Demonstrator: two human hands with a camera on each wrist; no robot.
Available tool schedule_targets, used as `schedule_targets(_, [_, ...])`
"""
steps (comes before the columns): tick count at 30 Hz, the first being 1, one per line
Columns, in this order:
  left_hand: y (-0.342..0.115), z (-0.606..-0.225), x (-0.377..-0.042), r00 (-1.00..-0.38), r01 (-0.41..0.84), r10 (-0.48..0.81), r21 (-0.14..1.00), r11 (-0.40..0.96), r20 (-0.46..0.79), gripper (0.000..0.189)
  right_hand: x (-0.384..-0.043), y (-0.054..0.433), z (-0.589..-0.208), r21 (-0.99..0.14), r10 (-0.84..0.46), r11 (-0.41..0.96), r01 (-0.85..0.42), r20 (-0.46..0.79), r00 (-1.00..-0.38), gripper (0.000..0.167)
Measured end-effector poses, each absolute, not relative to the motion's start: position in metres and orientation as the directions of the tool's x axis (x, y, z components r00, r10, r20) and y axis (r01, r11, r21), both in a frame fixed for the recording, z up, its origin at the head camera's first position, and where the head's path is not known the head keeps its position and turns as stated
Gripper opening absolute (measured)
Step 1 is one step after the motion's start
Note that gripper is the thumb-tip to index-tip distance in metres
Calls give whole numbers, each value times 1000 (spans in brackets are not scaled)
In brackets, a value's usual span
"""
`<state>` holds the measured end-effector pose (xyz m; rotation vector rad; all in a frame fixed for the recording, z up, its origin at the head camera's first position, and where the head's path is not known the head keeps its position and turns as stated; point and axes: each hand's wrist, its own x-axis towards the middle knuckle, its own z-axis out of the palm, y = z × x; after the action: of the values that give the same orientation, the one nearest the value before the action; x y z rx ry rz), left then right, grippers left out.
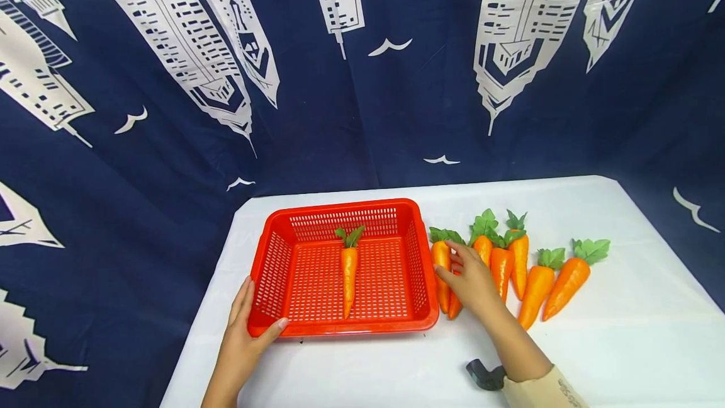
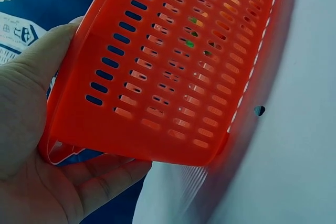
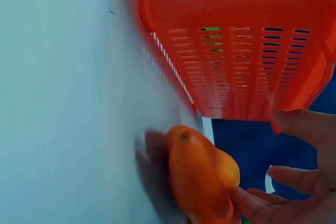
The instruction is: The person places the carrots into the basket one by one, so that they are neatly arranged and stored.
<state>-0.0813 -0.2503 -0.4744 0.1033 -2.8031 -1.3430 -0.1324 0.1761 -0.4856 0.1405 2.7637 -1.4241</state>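
Observation:
A red plastic basket [image 1: 368, 327] with slotted walls stands on the white table, and one carrot [image 1: 349, 276] with green leaves lies inside it. My left hand [image 1: 240, 339] grips the basket's front left corner, thumb on the rim and fingers [image 2: 113, 182] below its edge. Just beyond the basket's right wall, my right hand [image 1: 470, 279] is over the nearest carrots, its fingers spread. A fingertip meets an orange carrot [image 3: 199, 177] in the right wrist view, while the thumb is near the basket wall. The leafy carrot [image 1: 441, 276] beside the basket is partly covered by this hand.
Several more carrots [image 1: 535, 294] with green tops lie to the right on the white table [image 1: 640, 332]. A black curved object [image 1: 486, 375] is beside the right sleeve. Behind the table hangs a dark blue cloth [image 1: 362, 112] with white building prints.

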Motion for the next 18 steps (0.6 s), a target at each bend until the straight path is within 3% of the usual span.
schedule_targets(9, [-255, -475, -80, -996, -39, -82, 759, 650, 19, 105, -140, 167, -483, -744, 47, 663, 75, -58, -997, 70])
schedule_targets(18, [-258, -473, -81, -997, -53, -80, 752, 657, 0, 106, -152, 163, -485, -700, 17, 710, 71, -84, -996, 64])
